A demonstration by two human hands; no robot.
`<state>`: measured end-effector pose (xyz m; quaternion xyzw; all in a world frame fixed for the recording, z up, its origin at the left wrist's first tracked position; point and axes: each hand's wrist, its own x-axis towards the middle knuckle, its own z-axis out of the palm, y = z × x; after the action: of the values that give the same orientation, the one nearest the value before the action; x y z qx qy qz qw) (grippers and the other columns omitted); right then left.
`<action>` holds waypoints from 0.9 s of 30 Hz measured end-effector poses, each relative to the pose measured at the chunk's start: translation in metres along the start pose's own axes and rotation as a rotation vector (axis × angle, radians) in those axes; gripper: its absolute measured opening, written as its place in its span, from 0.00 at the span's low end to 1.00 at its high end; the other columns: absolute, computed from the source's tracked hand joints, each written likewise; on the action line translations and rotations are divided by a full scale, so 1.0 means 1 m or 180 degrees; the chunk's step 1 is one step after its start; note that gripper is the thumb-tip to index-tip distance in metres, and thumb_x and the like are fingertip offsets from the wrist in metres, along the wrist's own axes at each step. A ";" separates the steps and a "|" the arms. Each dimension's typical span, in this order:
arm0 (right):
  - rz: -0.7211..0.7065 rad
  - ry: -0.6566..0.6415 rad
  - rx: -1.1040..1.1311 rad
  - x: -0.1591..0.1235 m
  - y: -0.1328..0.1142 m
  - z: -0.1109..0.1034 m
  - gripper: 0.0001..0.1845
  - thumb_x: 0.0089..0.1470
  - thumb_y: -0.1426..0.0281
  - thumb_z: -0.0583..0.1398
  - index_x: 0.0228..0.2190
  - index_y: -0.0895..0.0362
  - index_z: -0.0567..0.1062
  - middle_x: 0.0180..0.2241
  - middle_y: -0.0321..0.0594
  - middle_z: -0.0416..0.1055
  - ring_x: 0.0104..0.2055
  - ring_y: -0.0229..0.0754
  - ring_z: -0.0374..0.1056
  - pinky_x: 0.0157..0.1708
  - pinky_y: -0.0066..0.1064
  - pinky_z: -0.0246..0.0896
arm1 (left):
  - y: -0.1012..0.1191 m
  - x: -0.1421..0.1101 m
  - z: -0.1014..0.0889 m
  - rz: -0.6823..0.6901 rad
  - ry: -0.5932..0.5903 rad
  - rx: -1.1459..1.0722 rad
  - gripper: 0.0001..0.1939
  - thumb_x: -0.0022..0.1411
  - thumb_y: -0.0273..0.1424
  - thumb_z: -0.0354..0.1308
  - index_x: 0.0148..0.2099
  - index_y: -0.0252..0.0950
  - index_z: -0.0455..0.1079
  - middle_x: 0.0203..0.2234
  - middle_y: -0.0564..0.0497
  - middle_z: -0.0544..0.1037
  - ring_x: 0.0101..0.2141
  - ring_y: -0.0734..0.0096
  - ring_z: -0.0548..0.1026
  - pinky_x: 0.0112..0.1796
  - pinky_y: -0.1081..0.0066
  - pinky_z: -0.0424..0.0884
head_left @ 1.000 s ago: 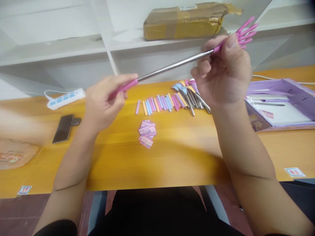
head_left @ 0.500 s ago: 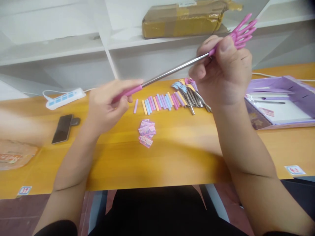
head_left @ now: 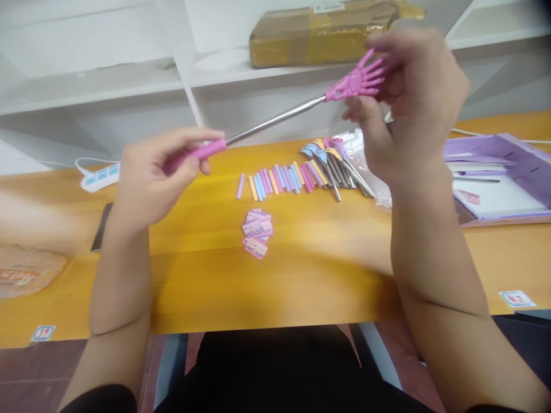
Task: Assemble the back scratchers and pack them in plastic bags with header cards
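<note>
I'm holding a scratcher [head_left: 275,122] aslant above the desk [head_left: 322,287], my left hand [head_left: 148,172] gripping its pink handle [head_left: 210,150], ideally steadying it without twisting, while my right hand [head_left: 424,97] is sitting half-curled at the claw [head_left: 355,83], blur preventing me from telling whether it's gripping.

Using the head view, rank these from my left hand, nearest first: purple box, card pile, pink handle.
1. Pink handle: held in the left hand.
2. Card pile: right of that hand.
3. Purple box: far right.
</note>
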<state>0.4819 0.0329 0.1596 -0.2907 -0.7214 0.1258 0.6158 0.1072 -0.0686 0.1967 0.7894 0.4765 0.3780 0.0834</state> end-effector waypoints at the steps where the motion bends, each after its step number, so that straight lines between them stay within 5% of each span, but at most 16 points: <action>1: -0.0361 -0.0140 -0.0669 -0.002 0.000 -0.005 0.19 0.79 0.54 0.65 0.64 0.40 0.85 0.56 0.40 0.80 0.55 0.48 0.74 0.61 0.43 0.72 | 0.000 -0.001 -0.003 -0.0035 0.0058 -0.0038 0.17 0.82 0.44 0.60 0.64 0.56 0.86 0.50 0.53 0.91 0.46 0.56 0.88 0.43 0.51 0.85; 3: -0.0950 -0.0337 -0.1686 -0.004 -0.002 -0.011 0.25 0.86 0.54 0.52 0.61 0.45 0.87 0.48 0.46 0.82 0.53 0.51 0.77 0.56 0.47 0.71 | 0.001 -0.003 -0.009 -0.0089 0.0216 -0.0072 0.14 0.82 0.44 0.64 0.61 0.52 0.87 0.46 0.53 0.91 0.44 0.59 0.87 0.40 0.54 0.80; 5: -0.1011 -0.0474 -0.1881 -0.004 -0.006 -0.010 0.28 0.86 0.53 0.49 0.54 0.49 0.87 0.45 0.49 0.82 0.48 0.51 0.78 0.49 0.47 0.71 | 0.001 -0.004 -0.013 0.0033 0.0294 0.0127 0.12 0.81 0.43 0.68 0.58 0.48 0.88 0.45 0.53 0.90 0.43 0.63 0.83 0.40 0.56 0.74; 9: -0.0839 -0.0573 -0.1774 -0.002 -0.015 -0.001 0.26 0.82 0.46 0.51 0.49 0.46 0.84 0.43 0.50 0.81 0.47 0.54 0.77 0.49 0.50 0.71 | 0.002 -0.002 -0.014 0.0587 0.0559 0.0723 0.08 0.77 0.40 0.75 0.50 0.43 0.89 0.41 0.54 0.88 0.37 0.70 0.73 0.38 0.58 0.65; 12: -0.0462 -0.0675 -0.1561 -0.003 -0.017 0.004 0.23 0.78 0.41 0.54 0.47 0.38 0.83 0.45 0.48 0.80 0.49 0.58 0.74 0.54 0.53 0.71 | 0.001 -0.002 -0.012 0.0895 0.0811 0.0773 0.08 0.77 0.40 0.75 0.48 0.42 0.88 0.39 0.54 0.88 0.37 0.69 0.75 0.38 0.57 0.66; 17: -0.0288 -0.0655 -0.1366 -0.006 -0.013 0.014 0.24 0.76 0.39 0.54 0.42 0.39 0.81 0.44 0.48 0.79 0.47 0.58 0.71 0.52 0.52 0.71 | -0.002 -0.003 -0.011 0.0911 0.0841 0.0874 0.11 0.76 0.43 0.76 0.45 0.42 0.86 0.39 0.52 0.87 0.38 0.67 0.77 0.37 0.55 0.67; 27: -0.0664 -0.0505 -0.1464 -0.014 -0.005 0.024 0.21 0.79 0.45 0.54 0.43 0.41 0.80 0.42 0.45 0.79 0.45 0.57 0.75 0.47 0.52 0.73 | -0.007 0.001 -0.006 0.0967 0.0983 0.0706 0.15 0.73 0.47 0.78 0.43 0.41 0.87 0.37 0.55 0.89 0.35 0.70 0.76 0.35 0.57 0.67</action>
<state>0.4585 0.0255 0.1460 -0.3364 -0.8031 -0.0832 0.4847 0.0983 -0.0658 0.1981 0.7891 0.3981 0.4477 -0.1354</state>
